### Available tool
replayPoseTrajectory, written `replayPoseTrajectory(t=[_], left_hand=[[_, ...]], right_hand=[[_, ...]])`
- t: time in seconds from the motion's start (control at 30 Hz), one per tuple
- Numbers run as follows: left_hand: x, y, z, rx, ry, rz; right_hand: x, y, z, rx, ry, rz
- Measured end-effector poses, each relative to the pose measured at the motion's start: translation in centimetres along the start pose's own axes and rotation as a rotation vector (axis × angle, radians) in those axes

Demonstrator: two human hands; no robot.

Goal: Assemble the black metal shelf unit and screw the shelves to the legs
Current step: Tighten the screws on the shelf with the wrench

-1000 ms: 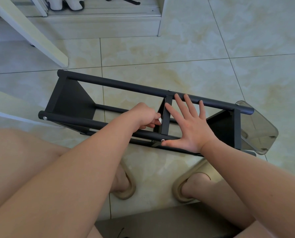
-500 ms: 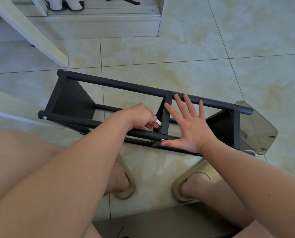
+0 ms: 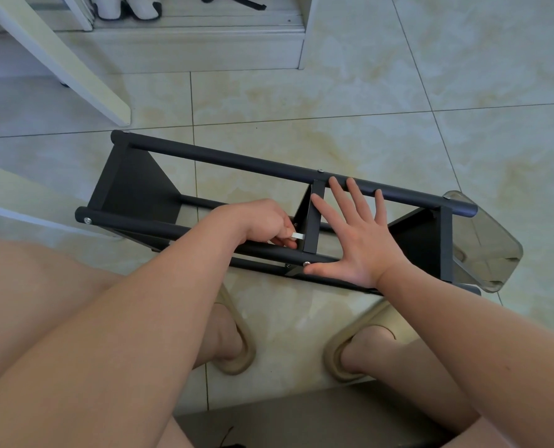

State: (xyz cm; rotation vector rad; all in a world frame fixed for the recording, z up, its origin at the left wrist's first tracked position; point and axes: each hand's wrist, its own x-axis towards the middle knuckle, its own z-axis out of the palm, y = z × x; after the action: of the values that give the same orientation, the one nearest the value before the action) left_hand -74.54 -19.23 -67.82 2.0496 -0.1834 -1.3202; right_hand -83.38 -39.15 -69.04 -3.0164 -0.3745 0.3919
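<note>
Black metal shelf unit (image 3: 224, 163) lies on its side on beige tiled floor (image 3: 366, 92), just ahead of two tan slippers (image 3: 237, 350). Left hand (image 3: 262, 223) curled shut round small silver tool (image 3: 299, 236) at middle shelf panel (image 3: 313, 218). Right hand (image 3: 359, 240) flat, fingers spread, pressing on legs. Clear smoky plastic tray (image 3: 489, 244) sits against unit's right end; white furniture leg (image 3: 59, 56) upper left.

Glossy beige marbled floor tiles (image 3: 398, 101), white slanted furniture leg (image 3: 59, 59) at upper left
</note>
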Motion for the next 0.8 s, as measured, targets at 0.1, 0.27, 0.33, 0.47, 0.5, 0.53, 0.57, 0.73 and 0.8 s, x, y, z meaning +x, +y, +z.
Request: replayPoseTrajectory(t=[0.1, 0.27, 0.33, 0.47, 0.5, 0.53, 0.57, 0.73, 0.8], left_hand=[[-0.1, 0.0, -0.1, 0.071, -0.006, 0.008], [-0.4, 0.4, -0.2, 0.25, -0.043, 0.01], [-0.4, 0.7, -0.2, 0.311, -0.061, 0.008], [-0.5, 0.9, -0.5, 0.377, -0.013, 0.007], [-0.5, 0.8, -0.7, 0.363, 0.023, 0.007], [-0.6, 0.7, -0.9, 0.334, 0.062, 0.009], [-0.6, 0.6, -1.0, 0.297, 0.091, 0.012], [-0.4, 0.4, -1.3, 0.282, 0.125, 0.073], [-0.2, 0.5, -1.2, 0.288, 0.119, 0.089]], right_hand=[[0.0, 0.0, 0.0, 0.001, 0.003, 0.0], [0.0, 0.0, 0.1, 0.008, 0.004, 0.0], [0.0, 0.1, 0.1, 0.007, 0.005, -0.001], [0.0, 0.1, 0.1, 0.005, 0.009, -0.001], [0.0, 0.1, 0.1, 0.008, 0.009, 0.0], [0.0, 0.1, 0.1, 0.008, 0.009, 0.0], [0.0, 0.1, 0.1, 0.007, 0.007, 0.0], [0.0, 0.1, 0.2, 0.009, 0.005, -0.002], [0.0, 0.1, 0.1, 0.005, 0.005, -0.003]])
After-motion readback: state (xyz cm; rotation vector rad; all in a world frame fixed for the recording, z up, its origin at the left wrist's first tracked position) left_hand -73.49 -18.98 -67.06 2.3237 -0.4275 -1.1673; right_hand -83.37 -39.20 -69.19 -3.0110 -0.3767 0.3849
